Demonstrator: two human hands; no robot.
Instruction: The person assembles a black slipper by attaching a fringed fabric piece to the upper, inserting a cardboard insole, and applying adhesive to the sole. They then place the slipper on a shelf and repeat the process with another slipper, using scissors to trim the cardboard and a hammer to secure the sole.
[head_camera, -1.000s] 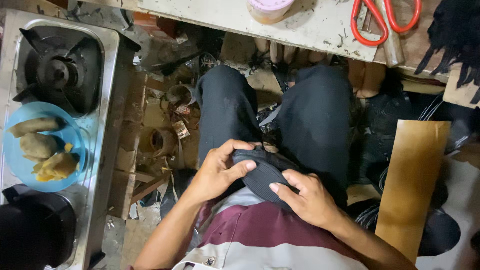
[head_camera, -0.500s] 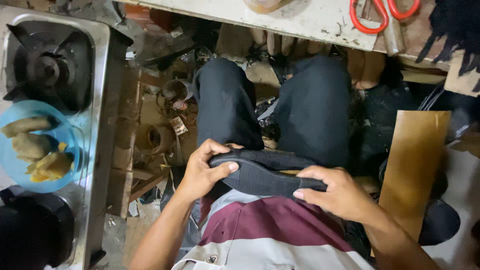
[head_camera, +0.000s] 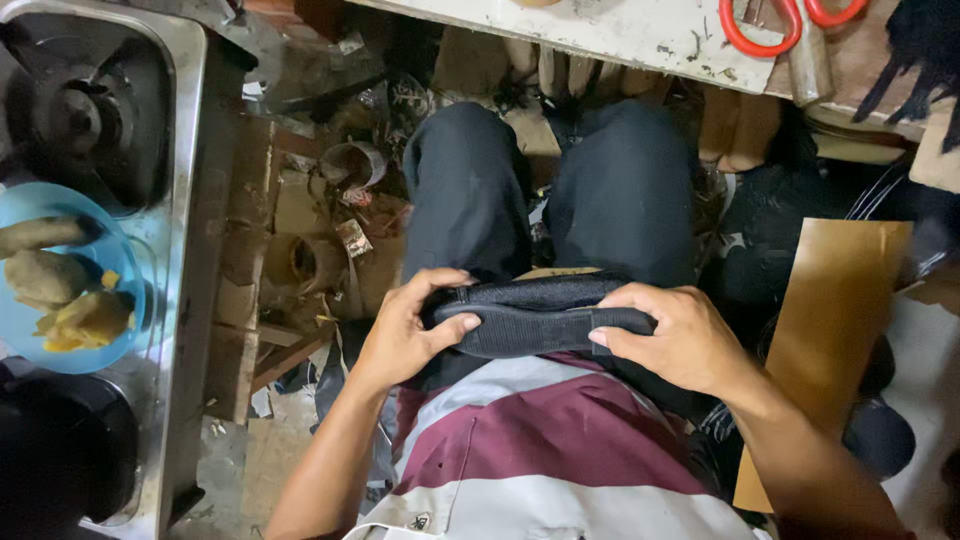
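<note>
You sit with your dark-trousered legs (head_camera: 545, 190) under the pale counter (head_camera: 620, 30) at the top edge; your striped maroon-and-grey shirt (head_camera: 560, 450) fills the bottom centre. A steel gas stove (head_camera: 185, 150) runs down your left side, its black burner (head_camera: 75, 115) at the top and a dark pot (head_camera: 55, 450) at its near end. Between them sits a blue plate (head_camera: 20, 335) holding fried food pieces (head_camera: 55, 290). To your right a brown cardboard sheet (head_camera: 830, 320) leans upright just beside your right forearm. The floor (head_camera: 300, 240) between stove and legs is littered with scrap, tape rolls and wood bits. Your left hand (head_camera: 405, 330) clamps the left end of a black shoe sole piece (head_camera: 535, 315), thumb across its top and fingers curled under. Your right hand (head_camera: 680, 340) grips the right end, fingers wrapped over the edge. The piece lies flat across your lap, level, long axis left to right, touching both hands, just above your shirt hem. Red-handled scissors (head_camera: 785, 25) rest on the counter at top right, well apart from both hands.
</note>
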